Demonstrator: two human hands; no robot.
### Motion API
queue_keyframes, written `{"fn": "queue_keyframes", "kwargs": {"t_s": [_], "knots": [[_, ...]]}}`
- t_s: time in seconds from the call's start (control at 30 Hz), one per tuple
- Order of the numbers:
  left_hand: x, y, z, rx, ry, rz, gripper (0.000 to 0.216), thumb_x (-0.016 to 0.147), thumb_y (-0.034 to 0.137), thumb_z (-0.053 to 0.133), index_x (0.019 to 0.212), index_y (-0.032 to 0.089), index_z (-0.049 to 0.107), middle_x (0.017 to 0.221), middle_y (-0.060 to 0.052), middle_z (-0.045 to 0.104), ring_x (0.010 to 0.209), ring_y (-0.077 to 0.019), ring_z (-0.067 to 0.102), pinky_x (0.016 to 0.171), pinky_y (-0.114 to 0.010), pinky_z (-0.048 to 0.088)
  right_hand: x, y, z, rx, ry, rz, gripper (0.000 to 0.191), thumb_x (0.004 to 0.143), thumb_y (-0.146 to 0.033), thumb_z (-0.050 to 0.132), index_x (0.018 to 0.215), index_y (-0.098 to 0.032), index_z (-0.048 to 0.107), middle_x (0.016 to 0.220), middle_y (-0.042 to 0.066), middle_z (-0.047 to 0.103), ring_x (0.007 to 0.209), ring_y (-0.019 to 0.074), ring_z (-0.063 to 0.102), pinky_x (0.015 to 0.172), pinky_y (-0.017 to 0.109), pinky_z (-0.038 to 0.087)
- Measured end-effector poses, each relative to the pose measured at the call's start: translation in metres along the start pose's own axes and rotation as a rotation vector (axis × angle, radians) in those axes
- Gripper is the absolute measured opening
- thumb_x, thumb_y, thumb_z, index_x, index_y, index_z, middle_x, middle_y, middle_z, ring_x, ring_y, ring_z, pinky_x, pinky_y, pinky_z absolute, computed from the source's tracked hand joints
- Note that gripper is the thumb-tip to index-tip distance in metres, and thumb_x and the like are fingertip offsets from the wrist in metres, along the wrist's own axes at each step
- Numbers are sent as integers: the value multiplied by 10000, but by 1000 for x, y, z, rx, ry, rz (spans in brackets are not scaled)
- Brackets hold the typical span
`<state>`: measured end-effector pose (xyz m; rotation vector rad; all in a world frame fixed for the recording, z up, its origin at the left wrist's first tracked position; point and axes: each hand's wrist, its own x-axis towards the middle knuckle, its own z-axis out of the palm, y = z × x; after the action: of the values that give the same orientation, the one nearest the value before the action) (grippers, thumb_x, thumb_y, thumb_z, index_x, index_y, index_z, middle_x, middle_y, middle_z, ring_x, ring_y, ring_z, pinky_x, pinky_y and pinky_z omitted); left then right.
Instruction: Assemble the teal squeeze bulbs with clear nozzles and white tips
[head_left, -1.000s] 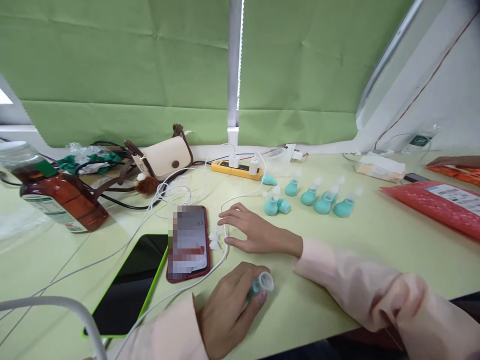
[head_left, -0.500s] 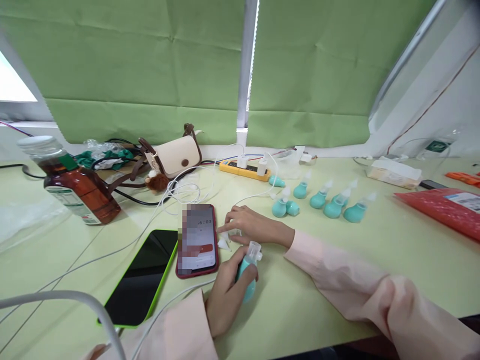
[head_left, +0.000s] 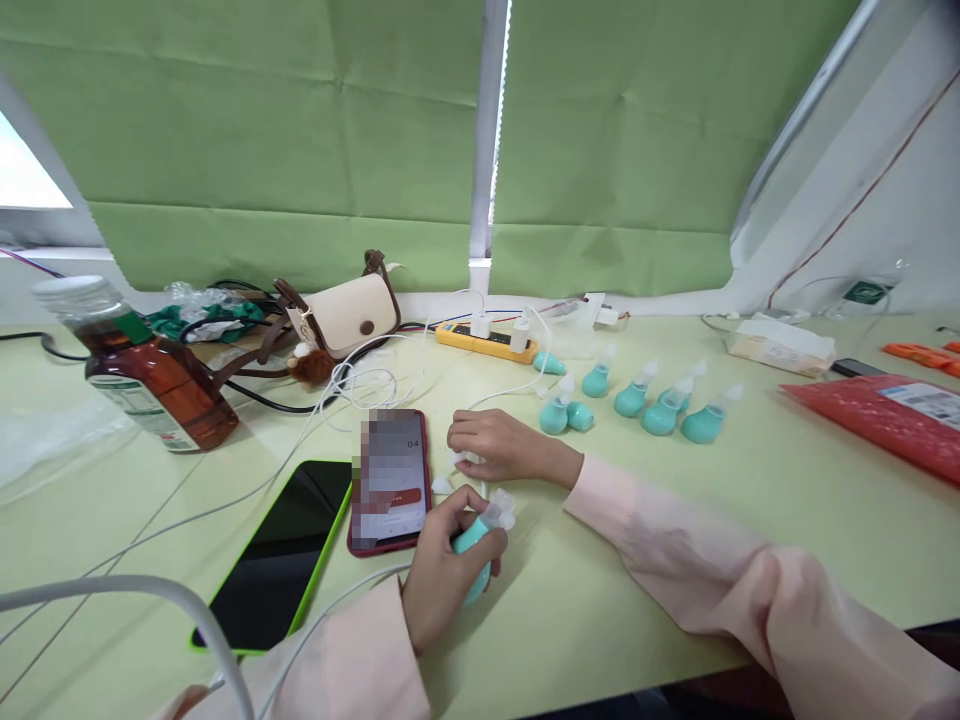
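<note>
My left hand is wrapped round a teal bulb aspirator, whose clear collar points up and right with no white tip on it. Beyond it, my right hand has its fingers curled down and closed on a small white nozzle tip, partly hidden by the fingers. A loose white nozzle tip lies on the table between the phone and my hands. To the right stand several teal aspirators with pale tips, such as the front right aspirator; a teal bulb lies on its side among them.
A red-cased phone and a green-cased phone lie left of my hands. White cables cross the table. Farther back are a bottle, a cream bag and a yellow power strip. A red package lies right.
My right hand's fingers have drawn in and closed on a white nozzle tip. My left hand has tilted the bulb aspirator slightly, its collar leaning more to the right.
</note>
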<state>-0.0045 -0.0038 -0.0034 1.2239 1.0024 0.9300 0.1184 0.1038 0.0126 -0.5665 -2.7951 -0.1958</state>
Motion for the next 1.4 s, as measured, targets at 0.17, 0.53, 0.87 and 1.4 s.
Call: {"fn": "queue_keyframes", "kwargs": {"t_s": [0.17, 0.53, 0.87, 1.4], "knots": [[-2, -1, 1, -58, -17, -24, 101, 624, 126, 462, 621, 190, 385, 389, 75, 469, 338, -62, 386, 366, -164, 280, -23, -8, -21, 537, 382, 261, 304, 752, -188, 525, 1055, -172, 528, 815, 41, 553, 642, 112, 450, 572, 257, 399], [-5, -4, -2, 36, -111, -6, 133, 711, 280, 544, 713, 153, 504, 458, 47, 472, 417, -76, 403, 431, -191, 308, -80, -49, -12, 1756, 411, 729, 99, 630, -160, 687, 724, -187, 670, 821, 20, 676, 802, 124, 605, 734, 241, 455], [-4, -2, -4, 274, -173, 84, 280, 769, 365, 497, 622, 132, 548, 504, 36, 411, 494, -85, 354, 475, -202, 269, -88, -48, -24, 1540, 263, 725, 111, 649, -147, 661, 751, -133, 620, 796, 69, 686, 868, 192, 619, 688, 254, 500], [-18, 2, 3, 503, 40, 264, 210, 786, 328, 487, 769, 175, 630, 648, 8, 597, 633, -141, 523, 617, -205, 379, -76, -73, -20, 1591, 452, 866, 170, 646, -218, 670, 616, -157, 515, 680, 41, 688, 873, 227, 614, 707, 296, 503]]}}
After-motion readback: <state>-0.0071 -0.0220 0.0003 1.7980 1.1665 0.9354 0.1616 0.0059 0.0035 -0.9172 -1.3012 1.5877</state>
